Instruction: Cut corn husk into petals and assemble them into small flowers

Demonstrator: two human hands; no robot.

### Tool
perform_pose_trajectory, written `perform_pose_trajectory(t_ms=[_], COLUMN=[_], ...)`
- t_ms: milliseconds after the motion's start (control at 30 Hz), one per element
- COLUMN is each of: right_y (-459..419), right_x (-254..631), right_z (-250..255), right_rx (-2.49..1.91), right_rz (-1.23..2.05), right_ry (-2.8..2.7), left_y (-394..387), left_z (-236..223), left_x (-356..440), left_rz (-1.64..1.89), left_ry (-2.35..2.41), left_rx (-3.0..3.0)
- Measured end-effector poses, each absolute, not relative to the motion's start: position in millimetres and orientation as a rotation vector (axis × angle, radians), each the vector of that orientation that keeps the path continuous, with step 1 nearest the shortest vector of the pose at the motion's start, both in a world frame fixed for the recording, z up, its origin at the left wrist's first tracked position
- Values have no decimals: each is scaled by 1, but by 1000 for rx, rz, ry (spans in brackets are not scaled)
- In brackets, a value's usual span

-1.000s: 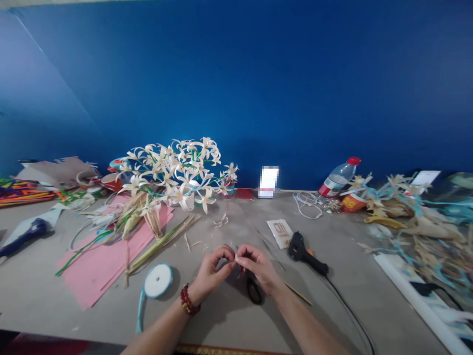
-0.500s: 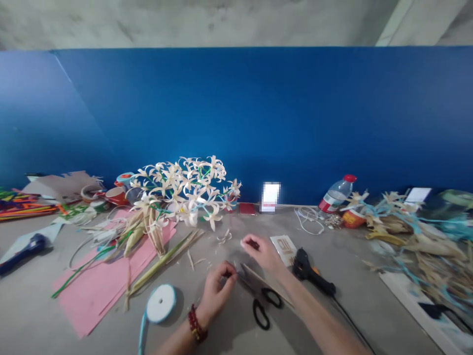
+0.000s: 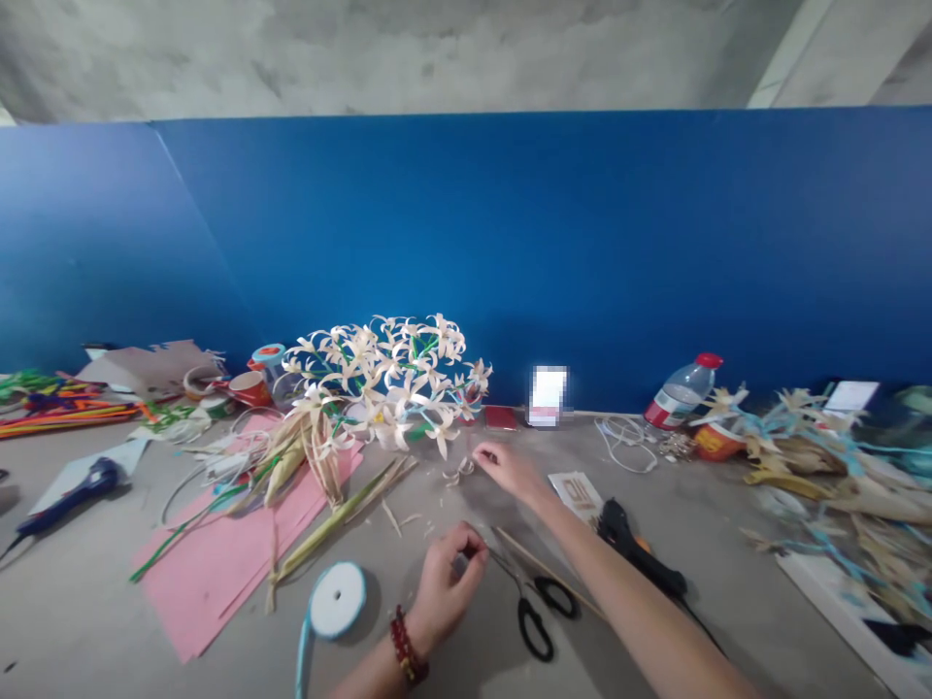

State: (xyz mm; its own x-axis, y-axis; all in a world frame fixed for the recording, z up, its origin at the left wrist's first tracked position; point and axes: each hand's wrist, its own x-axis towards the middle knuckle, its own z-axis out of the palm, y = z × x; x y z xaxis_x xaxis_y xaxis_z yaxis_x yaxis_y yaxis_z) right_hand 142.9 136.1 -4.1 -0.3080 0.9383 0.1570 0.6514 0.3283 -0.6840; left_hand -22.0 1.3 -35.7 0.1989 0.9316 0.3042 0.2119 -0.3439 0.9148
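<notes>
My left hand (image 3: 449, 581), with a dark red bead bracelet at its wrist, is closed in a pinch low over the table beside the tips of the scissors (image 3: 535, 607). Whatever it may hold is too small to make out. My right hand (image 3: 514, 474) reaches further forward, thumb and fingers pressed together right by a small curled pale petal piece (image 3: 458, 472) on the table. Whether its fingertips hold anything, I cannot tell. Behind it stands a bunch of pale husk-like flowers (image 3: 385, 374) on green stems. A thin stick (image 3: 582, 590) lies under my right forearm.
Left are a roll of light blue tape (image 3: 338, 600), pink paper sheets (image 3: 196, 582) and a dark blue tool (image 3: 73, 500). A black glue gun (image 3: 637, 553) lies right of my forearm. Further back are a plastic bottle (image 3: 677, 396), a cable (image 3: 622, 442) and dried husks (image 3: 859, 476).
My right hand has moved forward and left to the curled petal piece. My left hand stays by the scissors' tips. The whole view has shifted slightly.
</notes>
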Motion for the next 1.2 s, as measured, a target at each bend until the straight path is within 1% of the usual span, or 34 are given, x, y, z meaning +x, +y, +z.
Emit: perform_pose_trajectory(t_ms=[167,267,367,467,567,667,700,733,867,900,967,1067,1200], right_y=[85,38,0,-22,-32,-39,-41,-43,-47,-47,-46,-44,-41], right_x=[173,184,191,195,195,192,192,192,194,195,194,192,190], right_z=[1,-11,-23,-32,-37,-41,-42,-43,-48,-50,-51,-52,-57], right_rx=[-1387,-1364,-1337,-1379,-1346,-1315,-1316,-1319,-1319,-1322,-1332,-1319,-1258], right_rz=[661,810,853,770,606,514,502,493,453,439,424,433,386], right_ry=[-1978,-2017,-2064,-2097,-2074,-2045,-2040,-2034,-2002,-1987,-1959,-1939,-1942], left_y=[-8,-14,-21,-24,-27,-30,-32,-33,-43,-46,-51,-51,-28], left_z=[-26,-15,6,37,67,79,77,72,33,23,7,-5,-10], left_x=[-18,-17,-20,-34,-62,-99,-112,-124,-162,-168,-173,-164,-140], left_rz=[1115,1049,998,981,1167,1360,1357,1278,598,427,206,124,182], left_ry=[902,771,612,435,582,982,1135,1275,1711,1781,1822,1761,1698], left_rx=[1958,2004,1942,1888,1852,1877,1912,1982,2261,2277,2274,2293,2389])
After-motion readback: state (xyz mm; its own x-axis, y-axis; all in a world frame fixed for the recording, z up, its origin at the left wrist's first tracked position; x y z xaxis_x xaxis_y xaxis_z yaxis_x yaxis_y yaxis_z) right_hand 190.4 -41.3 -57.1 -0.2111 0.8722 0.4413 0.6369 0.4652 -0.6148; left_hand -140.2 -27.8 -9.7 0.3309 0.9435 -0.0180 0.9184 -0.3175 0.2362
